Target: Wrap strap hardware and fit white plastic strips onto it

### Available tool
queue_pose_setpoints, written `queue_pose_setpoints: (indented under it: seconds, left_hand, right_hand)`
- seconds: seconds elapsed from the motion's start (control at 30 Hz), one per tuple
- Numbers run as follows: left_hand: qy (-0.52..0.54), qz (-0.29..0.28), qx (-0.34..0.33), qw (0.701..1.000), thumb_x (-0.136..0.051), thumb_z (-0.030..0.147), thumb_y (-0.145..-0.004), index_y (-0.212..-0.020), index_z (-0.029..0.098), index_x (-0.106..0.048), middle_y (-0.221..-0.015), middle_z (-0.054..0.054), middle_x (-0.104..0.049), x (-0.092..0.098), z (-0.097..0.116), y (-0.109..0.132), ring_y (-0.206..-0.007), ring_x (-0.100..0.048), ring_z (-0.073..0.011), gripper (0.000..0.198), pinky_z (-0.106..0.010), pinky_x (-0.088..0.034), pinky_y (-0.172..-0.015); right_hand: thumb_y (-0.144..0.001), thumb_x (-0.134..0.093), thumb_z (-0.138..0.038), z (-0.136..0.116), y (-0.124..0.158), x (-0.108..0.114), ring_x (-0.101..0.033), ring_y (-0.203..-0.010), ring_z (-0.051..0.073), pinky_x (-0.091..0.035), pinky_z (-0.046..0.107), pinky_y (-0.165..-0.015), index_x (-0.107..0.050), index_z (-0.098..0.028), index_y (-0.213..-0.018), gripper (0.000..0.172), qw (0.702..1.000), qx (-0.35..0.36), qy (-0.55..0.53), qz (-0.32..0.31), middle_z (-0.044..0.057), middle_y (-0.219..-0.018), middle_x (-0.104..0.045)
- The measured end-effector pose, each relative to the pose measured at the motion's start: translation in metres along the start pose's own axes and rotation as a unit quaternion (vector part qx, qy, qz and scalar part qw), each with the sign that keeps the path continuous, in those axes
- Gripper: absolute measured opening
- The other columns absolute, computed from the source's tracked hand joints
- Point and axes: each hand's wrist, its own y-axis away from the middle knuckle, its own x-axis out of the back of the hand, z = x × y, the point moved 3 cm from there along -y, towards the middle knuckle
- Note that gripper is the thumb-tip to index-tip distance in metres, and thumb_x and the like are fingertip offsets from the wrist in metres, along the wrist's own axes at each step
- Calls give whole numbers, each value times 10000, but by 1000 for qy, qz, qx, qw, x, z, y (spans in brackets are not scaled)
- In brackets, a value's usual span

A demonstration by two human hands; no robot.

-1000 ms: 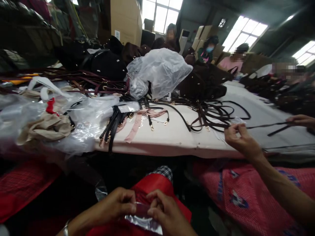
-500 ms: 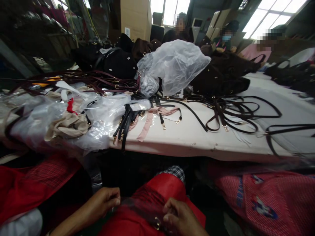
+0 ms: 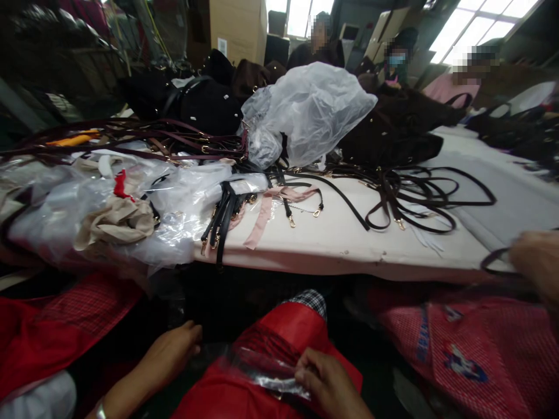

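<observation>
My left hand [image 3: 170,352] hangs low over my lap with its fingers curled, at the left end of a clear plastic sleeve [image 3: 262,369]. My right hand [image 3: 325,384] pinches the right end of that sleeve, which lies stretched across my red apron [image 3: 279,331]. A dark strap seems to lie inside the sleeve, blurred. Above my hands a white table [image 3: 349,250] carries black straps with gold clasps [image 3: 406,195].
Crumpled clear bags [image 3: 310,110] and beige cloth [image 3: 116,221] cover the table's left and middle. Dark handbags [image 3: 393,134] pile behind them. A neighbour's blurred hand [image 3: 535,259] holds a strap at the right edge. Several people sit at the far side. Cardboard boxes [image 3: 238,26] stand at the back.
My hands have drawn apart, pulling the plastic sleeve out across my lap. The neighbour's hand left the table and has come back in at the right edge.
</observation>
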Motion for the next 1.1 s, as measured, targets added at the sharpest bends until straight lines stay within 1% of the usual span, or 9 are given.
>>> queue_pose_setpoints:
  seconds: [0.1, 0.2, 0.27, 0.33, 0.6, 0.8, 0.93, 1.03, 1.1]
  left_hand:
    - [118, 32, -88, 989, -528, 221, -863, -1295, 206, -573, -1294, -112, -603, 11, 61, -1, -1119, -619, -267, 434, -361, -444, -955]
    - [315, -67, -211, 923, -625, 180, -751, -1174, 238, -654, -1160, -51, -677, 4, 124, -4, -1046, -637, -234, 428, -308, -476, -907]
    - [455, -190, -173, 853, -631, 205, -719, -991, 188, -675, -963, -55, -725, -14, 149, -7, -808, -675, -215, 276, -273, -511, -663]
    - [528, -216, -126, 812, -655, 247, -711, -838, 162, -634, -802, -48, -717, -32, 157, -12, -621, -631, -169, 154, -234, -461, -529]
    - [560, -117, -98, 814, -653, 367, -749, -716, 155, -582, -557, 15, -581, -45, 137, -18, -411, -445, -80, 226, -189, -290, -410]
    - [535, -127, -96, 830, -620, 423, -798, -697, 164, -560, -546, 24, -565, -50, 126, -10, -418, -438, -81, 284, -191, -275, -417]
    - [493, -100, -60, 862, -610, 502, -841, -746, 157, -569, -576, 25, -581, -39, 75, -3, -411, -417, -73, 361, -196, -241, -419]
    - [474, -20, 2, 880, -602, 564, -823, -789, 161, -557, -564, 43, -552, -23, 21, 3, -399, -375, -70, 406, -200, -217, -422]
    - [465, -1, 29, 885, -586, 598, -820, -816, 167, -549, -555, 50, -535, -18, -4, 9, -402, -355, -74, 433, -203, -209, -427]
  right_hand:
    - [-877, -527, -277, -14, -4, -6, -612, -732, 156, -369, 241, -651, -628, -180, -781, 170, 998, 40, 51, 4, 12, -776, -686]
    - [-946, -452, -340, -28, -7, -10, -604, -709, 154, -354, 252, -643, -599, -186, -760, 283, 992, 72, 102, 3, 21, -770, -678]
    - [-984, -392, -407, -35, -8, -12, -600, -702, 160, -345, 260, -635, -580, -192, -760, 363, 989, 89, 116, -3, 28, -769, -672]
    - [-996, -362, -476, -38, -10, -14, -581, -670, 161, -324, 269, -615, -556, -198, -736, 427, 989, 91, 118, -2, 23, -734, -648]
    - [-927, -285, -732, -15, -11, -22, -527, -587, 148, -416, 266, -582, -570, -206, -958, 598, 986, 3, -138, 90, -6, -701, -593]
    - [-908, -447, -676, -14, -14, -55, -589, -650, 166, -419, 266, -610, -549, -208, -793, 493, 998, 29, -36, 44, 26, -710, -670]
    - [-979, -272, -628, -11, -15, -49, -577, -592, 170, -404, 280, -586, -512, -222, -761, 520, 999, 22, -4, 42, 20, -657, -633]
    - [-991, -331, -544, -10, -15, -39, -653, -765, 224, -444, 315, -695, -554, -225, -865, 409, 994, 29, 62, 91, 57, -824, -687]
    - [-984, -417, -440, -12, -17, -48, -672, -910, 250, -468, 338, -805, -600, -223, -951, 286, 989, 55, 123, 55, 76, -965, -710]
